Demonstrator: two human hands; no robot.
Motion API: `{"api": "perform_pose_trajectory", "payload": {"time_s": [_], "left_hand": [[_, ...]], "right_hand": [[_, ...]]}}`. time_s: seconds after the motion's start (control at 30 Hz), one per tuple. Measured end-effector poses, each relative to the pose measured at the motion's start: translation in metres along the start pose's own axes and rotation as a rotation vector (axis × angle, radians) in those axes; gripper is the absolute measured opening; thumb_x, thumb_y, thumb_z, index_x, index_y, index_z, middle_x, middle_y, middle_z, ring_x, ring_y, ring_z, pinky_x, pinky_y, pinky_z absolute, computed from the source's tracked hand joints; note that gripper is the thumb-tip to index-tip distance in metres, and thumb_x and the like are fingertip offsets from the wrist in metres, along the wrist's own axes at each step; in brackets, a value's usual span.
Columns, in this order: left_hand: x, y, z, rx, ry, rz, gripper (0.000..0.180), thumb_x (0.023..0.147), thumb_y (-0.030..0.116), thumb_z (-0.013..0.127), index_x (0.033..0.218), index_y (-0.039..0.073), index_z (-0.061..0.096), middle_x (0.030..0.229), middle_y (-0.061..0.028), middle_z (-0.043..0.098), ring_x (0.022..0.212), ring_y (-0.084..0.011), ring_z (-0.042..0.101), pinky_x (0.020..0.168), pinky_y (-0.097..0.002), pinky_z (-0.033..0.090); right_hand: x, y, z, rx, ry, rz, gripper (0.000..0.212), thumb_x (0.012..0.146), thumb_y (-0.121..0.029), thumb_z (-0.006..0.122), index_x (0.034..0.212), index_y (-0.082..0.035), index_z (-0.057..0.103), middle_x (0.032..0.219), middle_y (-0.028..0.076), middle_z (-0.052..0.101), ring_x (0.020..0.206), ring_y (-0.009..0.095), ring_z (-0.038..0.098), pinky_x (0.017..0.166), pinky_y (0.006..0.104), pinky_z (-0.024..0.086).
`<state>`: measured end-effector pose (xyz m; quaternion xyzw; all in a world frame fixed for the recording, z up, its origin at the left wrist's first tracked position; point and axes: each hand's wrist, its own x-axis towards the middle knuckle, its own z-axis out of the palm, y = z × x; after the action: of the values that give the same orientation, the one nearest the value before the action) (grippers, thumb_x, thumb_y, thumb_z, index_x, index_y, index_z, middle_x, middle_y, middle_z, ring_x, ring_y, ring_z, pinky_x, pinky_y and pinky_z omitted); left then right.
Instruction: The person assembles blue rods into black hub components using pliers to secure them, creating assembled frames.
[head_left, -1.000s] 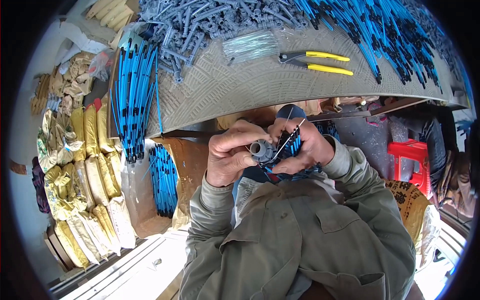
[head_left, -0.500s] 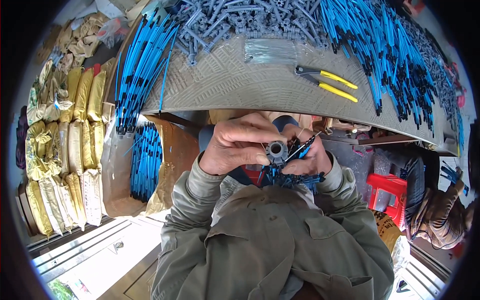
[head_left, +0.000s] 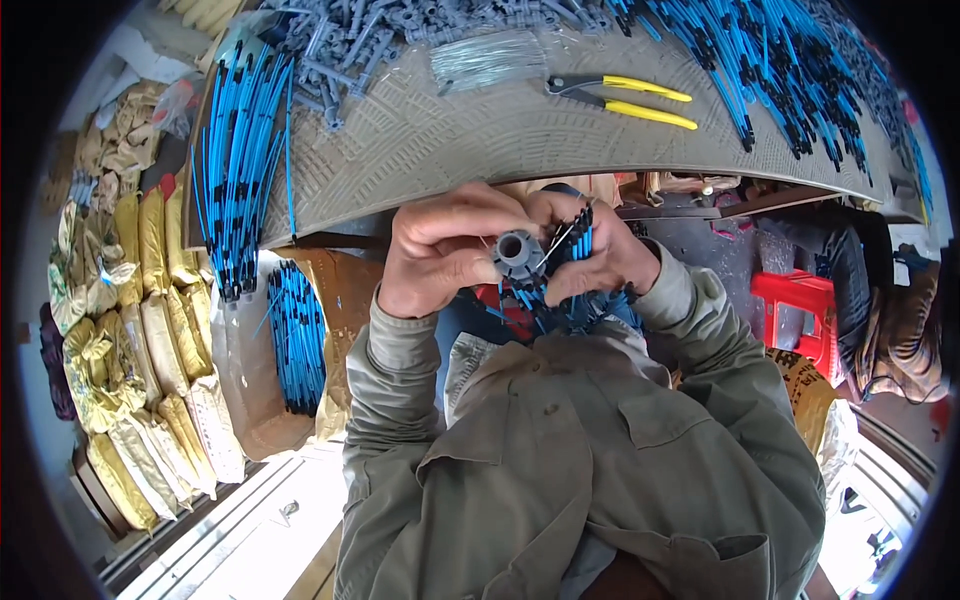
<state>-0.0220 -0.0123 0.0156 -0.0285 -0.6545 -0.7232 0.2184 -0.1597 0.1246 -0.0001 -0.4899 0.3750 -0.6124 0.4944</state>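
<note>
Between my hands, in front of the table edge, is a grey round plastic fitting (head_left: 524,262) with a hole in its middle and a notched rim. My left hand (head_left: 440,252) pinches it from the left, thumb and fingers closed on its rim. My right hand (head_left: 606,250) is closed round a bunch of blue sticks with black ends (head_left: 578,240), right up against the fitting. A thin pale wire (head_left: 556,238) crosses in front of the sticks. The lower part of the bunch hangs toward my lap, partly hidden by my fingers.
On the table (head_left: 450,150) lie yellow-handled pliers (head_left: 640,102), a packet of thin wires (head_left: 488,62), grey plastic parts (head_left: 345,50) and blue stick piles (head_left: 238,170). More blue sticks (head_left: 297,340) stand in a box at left, beside stacked sacks (head_left: 150,350). A red stool (head_left: 800,320) is at right.
The whole view has shifted and tilted. Both hands keep their hold, with fitting and sticks still together. A co-worker's hand with blue sticks at the far right is no longer visible.
</note>
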Motion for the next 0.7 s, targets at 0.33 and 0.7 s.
{"api": "perform_pose_trajectory", "payload": {"time_s": [0.33, 0.7], "left_hand": [[-0.014, -0.009, -0.011, -0.066, -0.011, 0.062, 0.041, 0.071, 0.027, 0.073, 0.094, -0.006, 0.065, 0.088, -0.0146, 0.063, 0.081, -0.0201, 0.057, 0.072, -0.0303, 0.045], [-0.016, -0.003, -0.013, -0.092, 0.089, -0.009, 0.041, 0.070, 0.026, 0.074, 0.096, -0.005, 0.065, 0.092, -0.0143, 0.063, 0.083, -0.0197, 0.057, 0.074, -0.0303, 0.044]], "right_hand": [[-0.002, 0.021, 0.004, -0.060, -0.032, -0.175, 0.022, 0.077, -0.016, 0.071, 0.084, -0.002, 0.055, 0.077, 0.000, 0.055, 0.069, 0.008, 0.048, 0.059, 0.0259, 0.038], [0.017, 0.018, -0.013, 0.073, -0.218, 0.136, 0.031, 0.083, -0.029, 0.064, 0.081, 0.000, 0.055, 0.080, 0.005, 0.056, 0.073, 0.013, 0.049, 0.062, 0.0289, 0.038]]}}
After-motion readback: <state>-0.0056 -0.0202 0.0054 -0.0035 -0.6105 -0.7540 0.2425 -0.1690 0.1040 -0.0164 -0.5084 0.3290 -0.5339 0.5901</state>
